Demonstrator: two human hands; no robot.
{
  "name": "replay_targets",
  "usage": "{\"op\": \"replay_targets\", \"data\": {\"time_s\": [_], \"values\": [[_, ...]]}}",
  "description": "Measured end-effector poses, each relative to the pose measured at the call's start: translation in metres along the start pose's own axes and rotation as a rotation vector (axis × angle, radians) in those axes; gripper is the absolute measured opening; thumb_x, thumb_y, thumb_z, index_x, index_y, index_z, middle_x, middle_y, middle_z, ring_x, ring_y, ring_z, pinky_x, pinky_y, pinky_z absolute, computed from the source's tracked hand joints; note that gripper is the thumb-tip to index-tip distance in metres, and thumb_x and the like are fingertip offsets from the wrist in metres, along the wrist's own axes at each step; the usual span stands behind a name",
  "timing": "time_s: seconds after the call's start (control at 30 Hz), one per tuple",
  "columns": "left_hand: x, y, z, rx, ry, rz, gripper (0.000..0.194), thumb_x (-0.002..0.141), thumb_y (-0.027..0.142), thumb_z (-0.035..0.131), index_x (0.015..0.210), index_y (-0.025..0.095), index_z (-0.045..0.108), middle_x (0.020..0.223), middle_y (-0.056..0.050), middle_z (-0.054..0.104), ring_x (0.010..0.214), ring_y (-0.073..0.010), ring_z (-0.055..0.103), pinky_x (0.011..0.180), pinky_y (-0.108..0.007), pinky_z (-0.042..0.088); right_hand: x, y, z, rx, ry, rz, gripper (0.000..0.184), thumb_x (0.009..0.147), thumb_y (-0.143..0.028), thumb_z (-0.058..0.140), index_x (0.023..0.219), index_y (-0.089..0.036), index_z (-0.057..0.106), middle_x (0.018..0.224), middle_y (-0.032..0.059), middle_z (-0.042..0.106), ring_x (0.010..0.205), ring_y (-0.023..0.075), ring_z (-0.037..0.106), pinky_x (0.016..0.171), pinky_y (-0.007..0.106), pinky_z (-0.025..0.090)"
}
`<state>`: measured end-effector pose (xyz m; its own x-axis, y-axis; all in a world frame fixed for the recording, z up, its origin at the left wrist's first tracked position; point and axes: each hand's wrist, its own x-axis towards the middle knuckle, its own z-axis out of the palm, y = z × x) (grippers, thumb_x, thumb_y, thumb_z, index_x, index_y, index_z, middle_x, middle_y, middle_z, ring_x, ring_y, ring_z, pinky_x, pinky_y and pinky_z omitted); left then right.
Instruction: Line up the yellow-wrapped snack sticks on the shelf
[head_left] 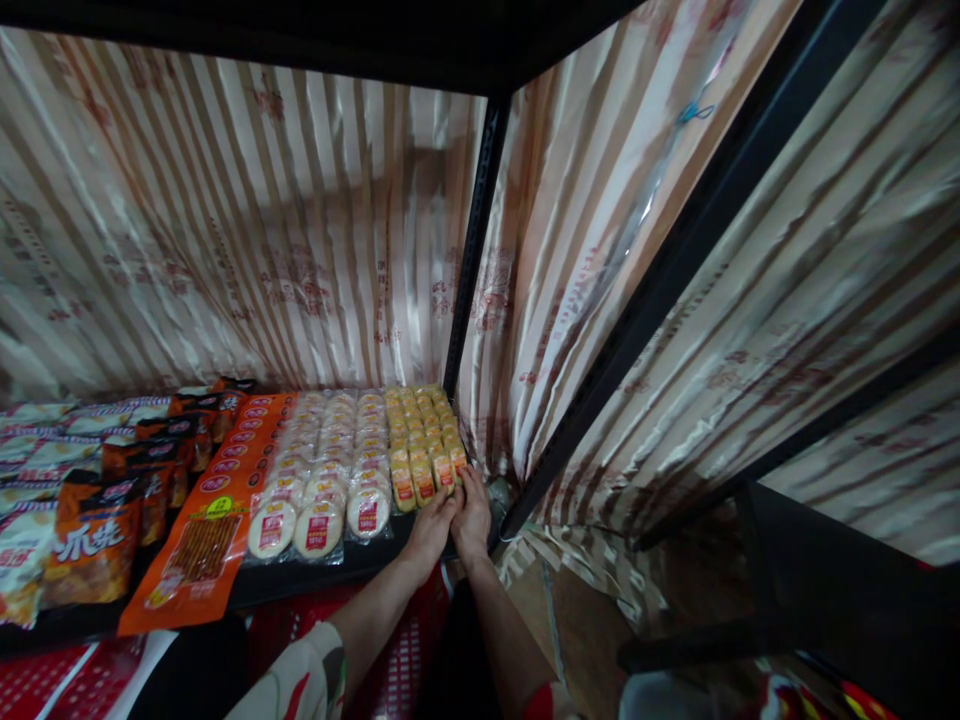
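Both hands are together at the front right corner of a block of small yellow snack packets [424,440] with red and orange labels. My right hand [472,515] has its fingers bent against the right side of the front right packet. Close beside it, my left hand [432,528] has its fingertips at the lower front of the same packet. The exact finger contact is partly hidden by the hands. Just left of the yellow packets stand rows of round white cakes [368,512] in clear wrappers with red labels.
An orange bag of stick snacks [206,545] lies farther left, beside orange-and-black snack bags [94,540] and white snack bags [22,550]. Black metal posts [476,240] frame the shelf, with striped curtain [337,230] behind. Red perforated baskets [405,660] sit below the shelf edge.
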<state>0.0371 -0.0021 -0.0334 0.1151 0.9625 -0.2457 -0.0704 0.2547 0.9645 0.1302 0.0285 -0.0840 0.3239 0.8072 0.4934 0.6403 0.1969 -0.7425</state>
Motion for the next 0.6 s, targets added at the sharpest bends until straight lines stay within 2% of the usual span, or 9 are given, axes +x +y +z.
{"op": "replay_targets", "data": {"time_s": [0.4, 0.6], "values": [[-0.008, 0.011, 0.003, 0.13, 0.039, 0.063, 0.046, 0.077, 0.027, 0.047, 0.118, 0.008, 0.054, 0.13, -0.015, 0.049, 0.122, -0.0218, 0.044, 0.105, -0.034, 0.029, -0.004, -0.002, -0.004, 0.021, 0.043, 0.021, 0.039, 0.081, -0.025, 0.035, 0.11, -0.013, 0.059, 0.124, 0.0154, 0.051, 0.116, 0.0221, 0.045, 0.097, 0.041, 0.037], [-0.012, 0.005, 0.007, 0.133, 0.05, 0.135, 0.036, 0.075, 0.034, 0.052, 0.102, 0.012, 0.063, 0.113, -0.013, 0.063, 0.106, -0.0218, 0.056, 0.097, -0.032, 0.039, -0.013, -0.004, -0.008, 0.023, 0.063, 0.037, 0.04, 0.078, -0.023, 0.035, 0.105, -0.01, 0.06, 0.117, 0.0172, 0.054, 0.112, 0.0232, 0.047, 0.095, 0.041, 0.038]]}}
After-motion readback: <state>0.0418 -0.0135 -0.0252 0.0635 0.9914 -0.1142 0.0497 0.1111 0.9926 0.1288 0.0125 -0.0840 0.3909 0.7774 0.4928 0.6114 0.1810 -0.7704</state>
